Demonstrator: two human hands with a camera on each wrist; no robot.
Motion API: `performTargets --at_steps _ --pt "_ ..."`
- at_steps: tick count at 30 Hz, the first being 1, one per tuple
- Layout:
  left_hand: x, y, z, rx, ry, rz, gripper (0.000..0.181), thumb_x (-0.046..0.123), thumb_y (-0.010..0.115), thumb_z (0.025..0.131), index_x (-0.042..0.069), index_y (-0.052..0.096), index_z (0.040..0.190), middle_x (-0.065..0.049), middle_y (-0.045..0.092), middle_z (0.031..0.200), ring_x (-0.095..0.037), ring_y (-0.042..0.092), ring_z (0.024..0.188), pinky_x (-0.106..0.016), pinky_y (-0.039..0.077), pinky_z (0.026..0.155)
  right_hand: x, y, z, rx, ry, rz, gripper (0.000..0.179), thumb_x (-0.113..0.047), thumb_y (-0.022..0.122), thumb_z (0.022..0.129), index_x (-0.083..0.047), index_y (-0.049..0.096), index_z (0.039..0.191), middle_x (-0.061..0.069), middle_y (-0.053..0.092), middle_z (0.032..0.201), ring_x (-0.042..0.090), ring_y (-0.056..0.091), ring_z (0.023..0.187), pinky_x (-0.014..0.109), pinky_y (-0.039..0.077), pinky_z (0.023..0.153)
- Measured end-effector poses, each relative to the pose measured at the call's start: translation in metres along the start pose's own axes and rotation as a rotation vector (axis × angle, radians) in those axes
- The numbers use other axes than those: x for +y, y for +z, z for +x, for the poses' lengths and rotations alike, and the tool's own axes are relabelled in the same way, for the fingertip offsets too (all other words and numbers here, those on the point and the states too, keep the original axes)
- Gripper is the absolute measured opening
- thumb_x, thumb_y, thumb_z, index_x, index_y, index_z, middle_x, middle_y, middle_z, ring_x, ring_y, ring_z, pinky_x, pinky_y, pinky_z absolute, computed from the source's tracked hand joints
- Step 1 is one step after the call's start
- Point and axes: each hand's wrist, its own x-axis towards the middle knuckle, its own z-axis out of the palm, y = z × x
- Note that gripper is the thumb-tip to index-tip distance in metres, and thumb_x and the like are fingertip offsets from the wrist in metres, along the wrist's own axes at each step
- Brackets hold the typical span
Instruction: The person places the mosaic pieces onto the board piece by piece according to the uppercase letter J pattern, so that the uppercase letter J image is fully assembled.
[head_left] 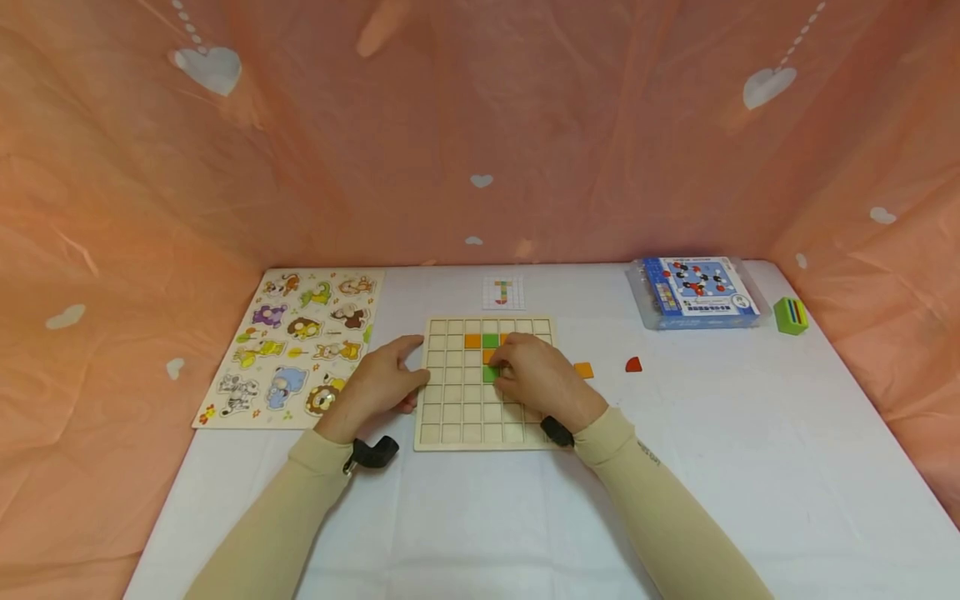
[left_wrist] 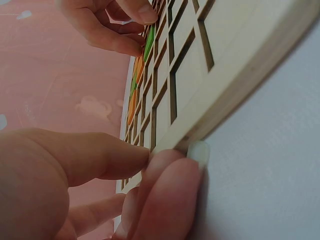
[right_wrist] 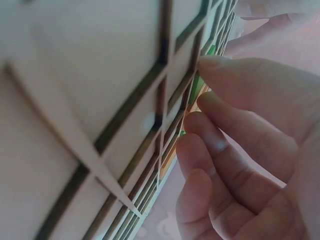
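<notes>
A square wooden grid board [head_left: 450, 412] lies on the table. My left hand [head_left: 382, 375] holds its left edge, thumb at the rim and fingertips [left_wrist: 172, 185] against the side. Orange tiles [head_left: 472, 341] and green tiles [head_left: 490, 341] fill several cells in its upper part. My right hand [head_left: 543, 375] is over the board, its thumb and fingertips [right_wrist: 210, 62] right at the lower green tile [head_left: 490, 374], which sits in a cell. Part of the tile pattern is hidden under that hand.
A pattern card [head_left: 503, 292] lies behind the board. An animal puzzle board [head_left: 300, 421] is at the left. To the right are a loose orange tile [head_left: 583, 370], a red quarter-round piece [head_left: 633, 364], a boxed molecule set [head_left: 697, 292] and a striped green block [head_left: 791, 316].
</notes>
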Motion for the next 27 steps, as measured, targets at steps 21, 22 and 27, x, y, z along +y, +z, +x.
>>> performTargets --at_steps 21,22,27 --pt "0.004 0.002 0.001 0.002 -0.008 0.023 0.071 0.021 0.071 0.103 0.017 0.041 0.167 -0.006 0.068 0.072 -0.015 0.068 0.057 -0.031 0.063 0.059 0.046 -0.036 -0.033 0.053 0.218 0.131 0.025 -0.018 0.075 0.096 -0.006 0.081 0.117 0.007 0.073 0.109 0.024 0.067 0.095 0.044 0.061 0.089" --pt "0.004 0.001 0.001 0.004 -0.009 0.027 0.071 0.022 0.071 0.103 0.017 0.041 0.167 -0.006 0.068 0.072 -0.015 0.068 0.057 -0.031 0.063 0.059 0.051 -0.038 -0.037 0.057 0.235 0.134 0.025 -0.018 0.074 0.096 -0.006 0.081 0.117 0.006 0.073 0.108 0.024 0.067 0.095 0.044 0.06 0.089" --pt "0.001 0.001 0.001 0.002 -0.012 0.013 0.071 0.021 0.07 0.103 0.017 0.04 0.167 -0.007 0.069 0.073 -0.015 0.068 0.058 -0.031 0.064 0.06 0.068 -0.044 -0.057 0.086 0.268 0.144 0.026 -0.015 0.074 0.094 -0.006 0.081 0.117 0.006 0.075 0.108 0.025 0.069 0.099 0.046 0.06 0.092"
